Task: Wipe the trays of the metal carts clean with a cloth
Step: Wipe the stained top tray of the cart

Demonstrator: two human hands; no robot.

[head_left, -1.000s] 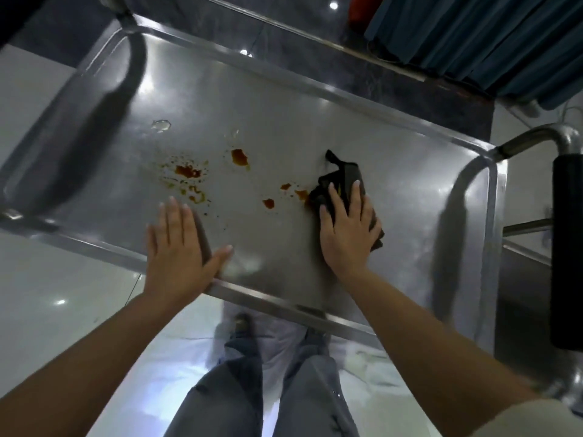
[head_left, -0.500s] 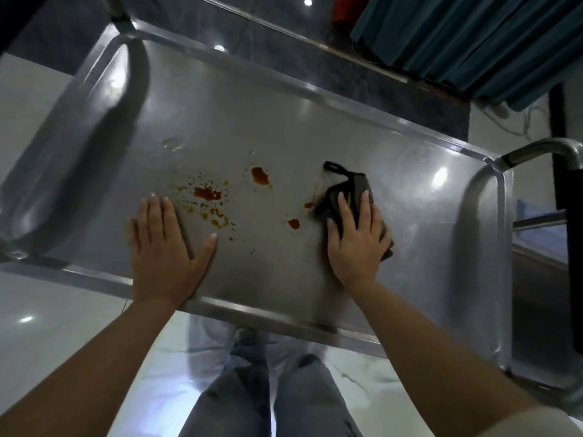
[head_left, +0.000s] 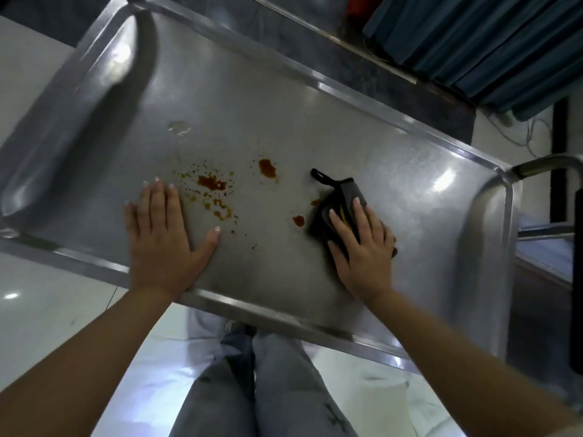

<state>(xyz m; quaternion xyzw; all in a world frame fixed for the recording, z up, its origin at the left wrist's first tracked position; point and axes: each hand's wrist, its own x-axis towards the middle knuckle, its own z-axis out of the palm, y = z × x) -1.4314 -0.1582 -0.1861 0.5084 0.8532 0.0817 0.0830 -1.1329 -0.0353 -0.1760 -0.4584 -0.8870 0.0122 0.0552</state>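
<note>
Right hand (head_left: 362, 247) flat, fingers spread, pressing cloth (head_left: 339, 209) beside stains (head_left: 211, 183); left hand (head_left: 161, 234) splayed on tray (head_left: 378, 146), I reckon steadying cart.

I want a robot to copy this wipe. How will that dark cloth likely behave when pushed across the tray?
The cloth looks soft and bunched, so it would probably fold or crumple rather than slide stiffly. The right hand presses it flat, which likely keeps it moving together. The tray is smooth, shiny metal, so it should glide easily, perhaps smearing the stains.
</note>
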